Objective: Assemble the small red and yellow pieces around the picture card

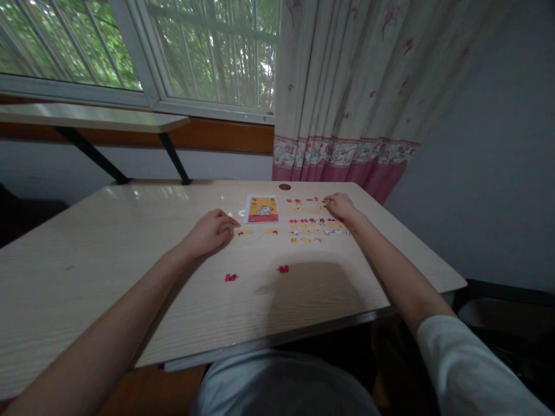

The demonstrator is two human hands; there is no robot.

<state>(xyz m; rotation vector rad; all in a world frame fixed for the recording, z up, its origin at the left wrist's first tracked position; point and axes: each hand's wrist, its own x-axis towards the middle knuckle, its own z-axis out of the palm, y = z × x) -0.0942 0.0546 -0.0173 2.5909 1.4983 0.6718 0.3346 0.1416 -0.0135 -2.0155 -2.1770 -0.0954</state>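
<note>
My left hand (212, 232) rests on the table with its index finger and thumb apart, just beside a yellow puzzle piece (243, 232). Another yellow piece (272, 231) lies to its right. My right hand (340, 205) reaches the back right rows, fingertips drawn together at a small puzzle piece (323, 204); the fingers partly hide it. Around it lie several rows of red, yellow and white pieces, among them a red piece (313, 221). Nearer to me sit two red pieces, a left one (231, 278) and a right one (283, 269).
A picture card (262, 209) with a white animal on yellow and red lies between my hands. The wooden table (108, 248) has a round brown hole cover (285, 187) at its back. A raised shelf (108, 119) stands back left, and a curtain (342, 86) hangs behind.
</note>
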